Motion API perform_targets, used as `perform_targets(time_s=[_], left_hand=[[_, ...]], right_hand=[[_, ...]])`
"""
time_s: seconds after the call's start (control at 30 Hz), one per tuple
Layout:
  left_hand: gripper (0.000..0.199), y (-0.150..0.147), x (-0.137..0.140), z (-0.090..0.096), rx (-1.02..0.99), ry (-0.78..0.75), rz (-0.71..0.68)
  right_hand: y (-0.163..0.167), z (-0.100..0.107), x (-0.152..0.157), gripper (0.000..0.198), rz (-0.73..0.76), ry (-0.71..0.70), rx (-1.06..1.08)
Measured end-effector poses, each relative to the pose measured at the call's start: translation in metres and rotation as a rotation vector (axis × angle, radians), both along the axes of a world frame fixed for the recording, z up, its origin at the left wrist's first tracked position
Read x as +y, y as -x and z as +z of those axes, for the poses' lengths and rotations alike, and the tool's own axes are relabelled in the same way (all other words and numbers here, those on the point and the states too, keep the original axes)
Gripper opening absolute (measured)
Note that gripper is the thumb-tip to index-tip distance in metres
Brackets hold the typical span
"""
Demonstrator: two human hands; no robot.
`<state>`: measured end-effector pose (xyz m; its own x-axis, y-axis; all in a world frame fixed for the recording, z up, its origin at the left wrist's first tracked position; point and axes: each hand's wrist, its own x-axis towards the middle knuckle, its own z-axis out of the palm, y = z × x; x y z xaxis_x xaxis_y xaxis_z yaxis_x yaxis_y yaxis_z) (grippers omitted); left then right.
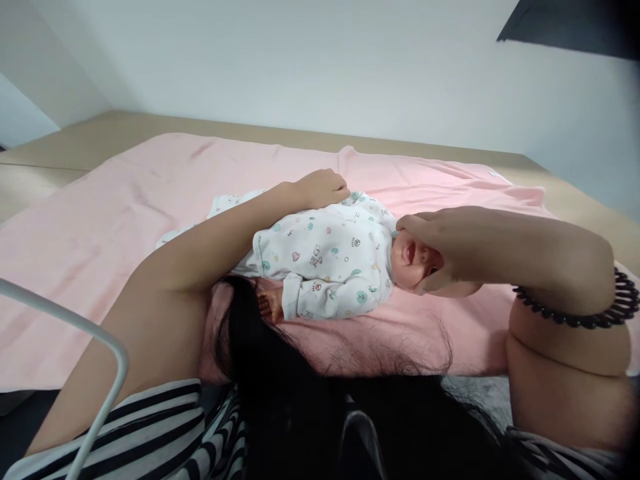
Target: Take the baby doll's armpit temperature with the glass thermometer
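Pale wood-look desk (103, 143) along the back, mostly covered by a soft pink cloth (75, 220) that's kinda rumpled, especially around 2 o'clock. Middle of the cloth: a baby doll in a white long-sleeved top with little pastel animal prints (325, 243), lying on its back. Its long axis runs basically sideways, head toward 3 o'clock, legs toward 9 and partly hidden by the left forearm.

So from the right grip (450, 240) the doll's body stretches off toward 9. That one's nearest the head: cupped over it, digits either side of the doll's face, but can't tell how firmly it's holding tbh. Left grip (323, 190) reaches over the torso from 8 o'clock, fingers curled by the far sleeve (373, 203); no idea if they're pinching fabric.

Texture-wise, the top looks like wrinkly cotton knit and the head is smooth, round and vinyl-ish. Glossy black coiled bracelet (575, 321) on the right arm, around 4 o'clock. Smallest bit: the doll's stubby plastic hand (271, 305), around 7.
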<state>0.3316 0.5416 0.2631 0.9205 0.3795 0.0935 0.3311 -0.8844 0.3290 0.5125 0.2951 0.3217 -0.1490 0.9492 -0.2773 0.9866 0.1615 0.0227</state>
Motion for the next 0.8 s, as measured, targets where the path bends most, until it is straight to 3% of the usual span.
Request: perform_targets(time_s=[0.2,0.3,0.47,0.67,0.8], left_hand=[[0.038,0.0,-0.001,0.001,-0.006,-0.008,-0.025],[0.039,0.001,-0.003,0.002,-0.006,0.007,-0.02],[0.039,0.0,0.0,0.0,-0.011,0.016,-0.003],[0.039,-0.001,0.002,-0.001,-0.017,-0.003,-0.032],[0.038,-0.001,-0.001,0.001,-0.001,0.016,-0.016]], right_hand=[[0.038,-0.005,-0.023,0.017,0.126,-0.26,-0.199],[0.048,-0.008,-0.026,0.017,0.141,-0.297,-0.269],[0.055,-0.006,-0.024,0.021,0.116,-0.23,-0.389],[0.086,-0.009,-0.031,0.041,0.067,-0.127,-0.647],[0.054,0.0,-0.023,0.042,0.058,-0.139,-0.399]])
